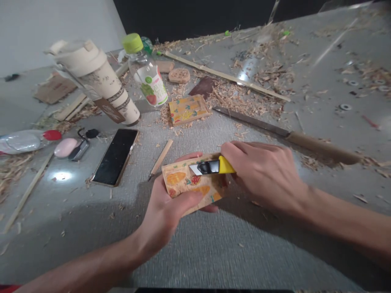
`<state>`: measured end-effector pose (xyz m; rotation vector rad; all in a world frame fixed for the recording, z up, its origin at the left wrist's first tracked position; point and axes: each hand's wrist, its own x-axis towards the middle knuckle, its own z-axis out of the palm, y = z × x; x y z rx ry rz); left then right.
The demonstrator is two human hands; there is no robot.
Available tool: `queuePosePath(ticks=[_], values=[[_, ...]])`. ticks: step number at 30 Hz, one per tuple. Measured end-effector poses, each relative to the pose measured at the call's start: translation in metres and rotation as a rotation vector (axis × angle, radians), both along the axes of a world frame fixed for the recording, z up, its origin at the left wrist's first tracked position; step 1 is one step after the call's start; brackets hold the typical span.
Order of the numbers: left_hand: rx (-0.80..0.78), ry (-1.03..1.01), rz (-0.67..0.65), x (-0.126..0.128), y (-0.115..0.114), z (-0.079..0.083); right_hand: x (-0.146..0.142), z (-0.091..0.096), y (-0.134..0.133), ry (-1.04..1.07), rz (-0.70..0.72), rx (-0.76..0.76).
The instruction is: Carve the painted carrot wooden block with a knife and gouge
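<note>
My left hand (166, 205) is wrapped round a wooden block (175, 179) painted with orange fruit and a strawberry, its thumb lying across the face. In my right hand (262, 171) is a utility knife (226, 165) with a yellow handle; the blade points left over the block's upper face. Whether the edge touches the wood I cannot tell. Beyond the block lies a similar painted wooden piece (189, 110) in yellow-orange. A pencil (161, 158) rests just left of the block.
A phone (116, 156), a tumbler (100, 81) and a green-capped bottle (148, 77) stand or lie at left. A long file (253, 122) with a wooden handle lies at right. Wood shavings (232, 95) and a thin wooden strip (226, 75) cover the back.
</note>
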<state>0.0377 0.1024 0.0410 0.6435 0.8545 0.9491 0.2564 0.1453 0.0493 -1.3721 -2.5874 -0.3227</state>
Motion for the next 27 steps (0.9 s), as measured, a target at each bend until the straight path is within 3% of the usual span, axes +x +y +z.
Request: queuePosePath(ticks=[7, 14, 20, 27], values=[[0.036, 0.141, 0.07, 0.002, 0.0, 0.003, 0.006, 0.004, -0.004, -0.038, 0.072, -0.112], [0.145, 0.251, 0.048, 0.0, -0.001, 0.003, 0.005, 0.004, -0.005, -0.045, 0.09, -0.107], [0.291, 0.44, 0.11, 0.003, -0.003, 0.007, 0.004, 0.011, -0.012, -0.079, 0.055, -0.083], [0.202, 0.439, 0.123, 0.009, -0.011, 0.006, -0.003, 0.019, -0.012, -0.131, -0.015, -0.05]])
